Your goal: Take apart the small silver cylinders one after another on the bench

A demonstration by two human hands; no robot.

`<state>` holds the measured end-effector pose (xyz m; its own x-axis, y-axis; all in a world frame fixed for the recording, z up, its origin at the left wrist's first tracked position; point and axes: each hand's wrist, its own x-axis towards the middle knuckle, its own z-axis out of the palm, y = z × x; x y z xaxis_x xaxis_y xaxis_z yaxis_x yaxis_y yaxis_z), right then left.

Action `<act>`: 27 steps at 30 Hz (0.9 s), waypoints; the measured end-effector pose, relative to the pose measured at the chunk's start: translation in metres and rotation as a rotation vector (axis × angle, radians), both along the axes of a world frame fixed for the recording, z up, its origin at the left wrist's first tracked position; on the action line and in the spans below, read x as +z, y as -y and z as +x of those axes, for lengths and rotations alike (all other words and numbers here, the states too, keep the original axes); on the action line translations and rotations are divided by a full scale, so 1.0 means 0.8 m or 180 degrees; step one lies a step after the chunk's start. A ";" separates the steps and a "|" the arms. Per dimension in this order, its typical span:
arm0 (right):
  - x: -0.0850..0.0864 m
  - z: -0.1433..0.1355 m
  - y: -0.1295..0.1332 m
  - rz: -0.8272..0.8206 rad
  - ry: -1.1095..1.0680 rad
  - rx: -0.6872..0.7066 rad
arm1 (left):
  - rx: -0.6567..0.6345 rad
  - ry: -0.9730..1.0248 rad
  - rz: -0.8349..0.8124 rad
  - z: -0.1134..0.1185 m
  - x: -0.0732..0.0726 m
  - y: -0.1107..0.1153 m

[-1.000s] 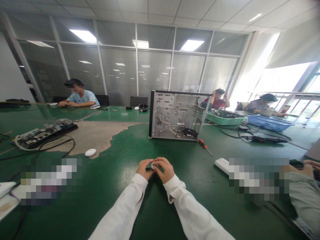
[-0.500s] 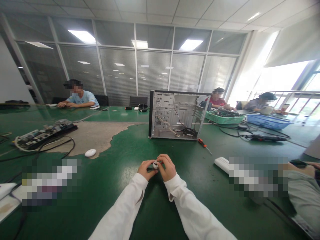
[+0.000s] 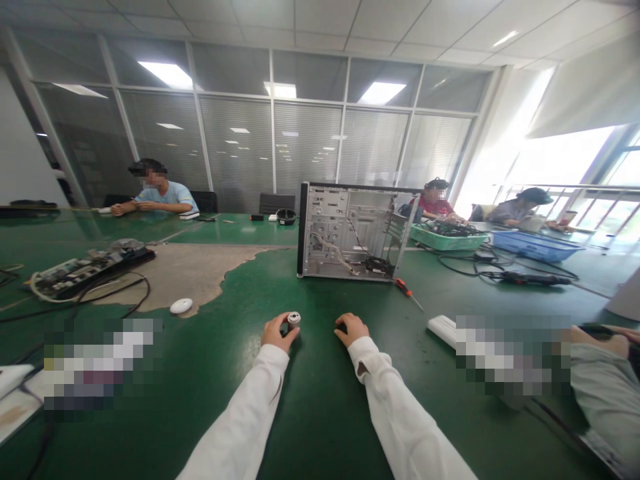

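My left hand [image 3: 279,333] is wrapped round a small white cylindrical object [image 3: 294,321] with dark openings in its top, held upright low over the green table [image 3: 320,400]. To the right, my right hand [image 3: 352,329] rests at the tabletop with its fingers curved and apart, and nothing shows between them. An open metal computer case [image 3: 357,230] stands beyond both hands. Right of its lower corner lies a screwdriver [image 3: 409,292] with a red and black handle. A round white disc [image 3: 181,306] lies left of my left hand.
At the left lie a power strip [image 3: 93,270] and black cables. A white strip [image 3: 443,328] is at the right near another person's sleeve [image 3: 603,393]. Green [image 3: 450,240] and blue [image 3: 537,245] baskets stand back right. Other people sit round the table.
My hands have moved apart. The left has shifted left with the white object, which now shows more upright; the right has let go of it and moved right.
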<state>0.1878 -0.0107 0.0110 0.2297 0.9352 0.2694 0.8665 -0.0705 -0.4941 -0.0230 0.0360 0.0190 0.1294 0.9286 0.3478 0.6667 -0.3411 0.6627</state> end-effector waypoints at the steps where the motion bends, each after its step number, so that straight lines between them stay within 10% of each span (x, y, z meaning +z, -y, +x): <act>1: 0.001 0.004 0.001 -0.0085 0.0031 -0.0010 | 0.0035 -0.0064 -0.0041 -0.001 0.000 0.000; 17: -0.008 0.037 0.002 -0.0279 0.0157 -0.0525 | 0.0188 -0.0634 -0.0354 0.001 -0.003 -0.001; 27: -0.017 0.021 -0.004 0.0124 0.0018 0.0030 | 0.0214 -0.0677 -0.0448 0.001 0.002 0.004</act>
<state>0.2045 -0.0079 -0.0026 0.2192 0.9262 0.3069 0.8699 -0.0430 -0.4914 -0.0218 0.0331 0.0210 0.1223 0.9749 0.1861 0.8141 -0.2058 0.5430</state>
